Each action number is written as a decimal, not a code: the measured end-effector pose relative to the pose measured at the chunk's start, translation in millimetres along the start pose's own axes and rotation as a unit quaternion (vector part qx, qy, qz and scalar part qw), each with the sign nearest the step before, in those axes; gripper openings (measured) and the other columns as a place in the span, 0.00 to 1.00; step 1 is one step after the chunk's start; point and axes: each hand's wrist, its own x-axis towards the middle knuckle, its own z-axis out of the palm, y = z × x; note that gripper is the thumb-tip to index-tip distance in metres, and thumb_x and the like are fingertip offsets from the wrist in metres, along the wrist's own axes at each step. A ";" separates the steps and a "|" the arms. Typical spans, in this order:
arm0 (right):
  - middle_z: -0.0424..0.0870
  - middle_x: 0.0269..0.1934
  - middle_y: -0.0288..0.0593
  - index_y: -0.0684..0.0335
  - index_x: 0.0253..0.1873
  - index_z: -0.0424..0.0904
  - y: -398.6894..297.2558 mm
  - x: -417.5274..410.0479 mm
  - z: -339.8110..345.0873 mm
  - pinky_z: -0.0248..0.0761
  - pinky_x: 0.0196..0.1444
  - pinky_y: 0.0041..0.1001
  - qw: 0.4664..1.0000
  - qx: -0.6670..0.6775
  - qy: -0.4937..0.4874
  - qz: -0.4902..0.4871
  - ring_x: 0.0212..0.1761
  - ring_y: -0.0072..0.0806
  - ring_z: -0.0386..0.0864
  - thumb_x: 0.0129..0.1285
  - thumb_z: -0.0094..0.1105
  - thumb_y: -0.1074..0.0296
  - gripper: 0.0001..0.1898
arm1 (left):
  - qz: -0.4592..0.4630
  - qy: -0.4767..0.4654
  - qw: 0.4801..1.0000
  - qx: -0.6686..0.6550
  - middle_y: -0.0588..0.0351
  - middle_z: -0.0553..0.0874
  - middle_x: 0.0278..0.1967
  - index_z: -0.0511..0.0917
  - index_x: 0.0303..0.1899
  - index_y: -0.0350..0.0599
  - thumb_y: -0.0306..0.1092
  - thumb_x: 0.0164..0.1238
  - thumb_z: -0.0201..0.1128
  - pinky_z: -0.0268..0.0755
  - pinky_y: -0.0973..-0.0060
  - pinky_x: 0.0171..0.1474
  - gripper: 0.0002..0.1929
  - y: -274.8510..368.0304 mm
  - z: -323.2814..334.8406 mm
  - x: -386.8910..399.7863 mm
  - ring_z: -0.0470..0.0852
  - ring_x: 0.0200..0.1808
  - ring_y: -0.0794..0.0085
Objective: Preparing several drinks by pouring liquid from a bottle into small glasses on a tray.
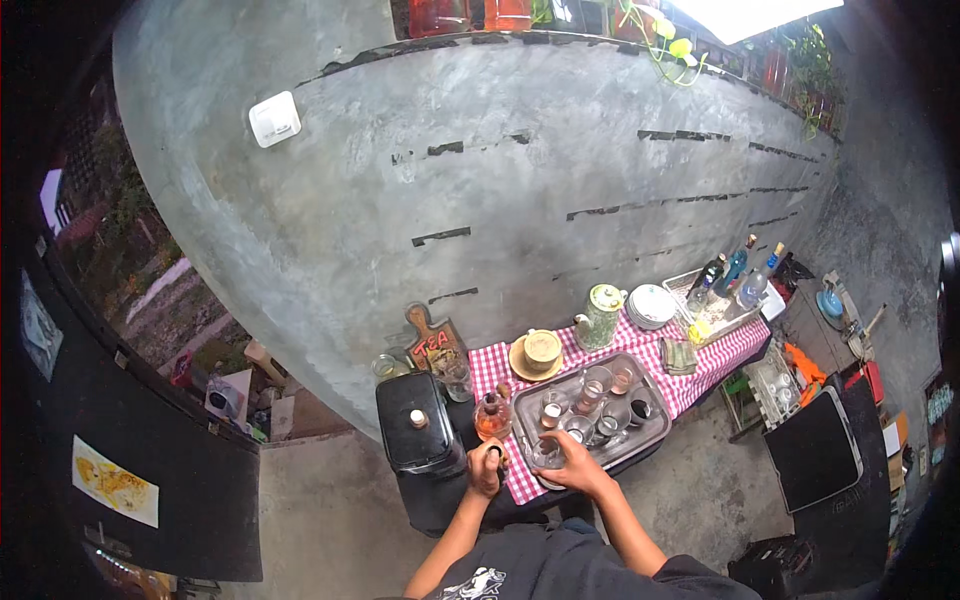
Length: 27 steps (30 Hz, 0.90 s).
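My left hand [484, 471] is closed around a small dark vessel with a round opening [495, 452], mostly hidden by the fingers. It is at the table's front edge, just below a glass bottle of amber-orange liquid [492, 420]. My right hand [574, 465] curves around a clear drinking glass [543, 454] at the near left corner of a metal tray [651, 442]. On this tray stand several more clear glasses [592, 388], some with a little liquid or dark content at the bottom.
A black lidded container [412, 397] stands at the left, before a wooden tea sign [433, 341]. Behind the tray on a checkered cloth [489, 361] are a yellow cup and saucer [541, 349], an enamel pot [602, 319], stacked plates [651, 306] and a basket [679, 283] with bottles.
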 end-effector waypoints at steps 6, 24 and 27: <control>0.78 0.59 0.49 0.60 0.62 0.73 19.9 8.7 -23.2 0.69 0.65 0.35 0.999 0.001 -0.034 -0.039 0.63 0.42 0.77 0.51 0.80 0.61 0.34 | 0.044 0.015 0.996 0.075 0.58 0.78 0.20 0.75 0.29 0.41 0.57 0.64 0.68 0.71 0.74 0.29 0.25 -7.0 13.5 11.3 0.80 0.23 0.74; 0.77 0.60 0.52 0.60 0.64 0.72 38.0 17.1 -35.1 0.68 0.66 0.36 0.995 0.011 -0.100 -0.017 0.64 0.45 0.75 0.52 0.78 0.60 0.34 | -0.006 0.084 0.985 0.148 0.53 0.90 0.39 0.84 0.38 0.39 0.24 0.58 0.69 0.79 0.73 0.49 0.07 -3.7 1.1 -5.9 0.88 0.42 0.71; 0.77 0.59 0.52 0.60 0.64 0.72 30.2 15.6 -28.2 0.69 0.66 0.36 0.995 0.016 -0.095 -0.012 0.63 0.44 0.76 0.52 0.78 0.60 0.35 | -0.088 0.064 0.977 0.183 0.58 0.89 0.33 0.84 0.39 0.43 0.28 0.58 0.71 0.79 0.74 0.41 0.08 -0.5 -3.6 -12.6 0.87 0.34 0.76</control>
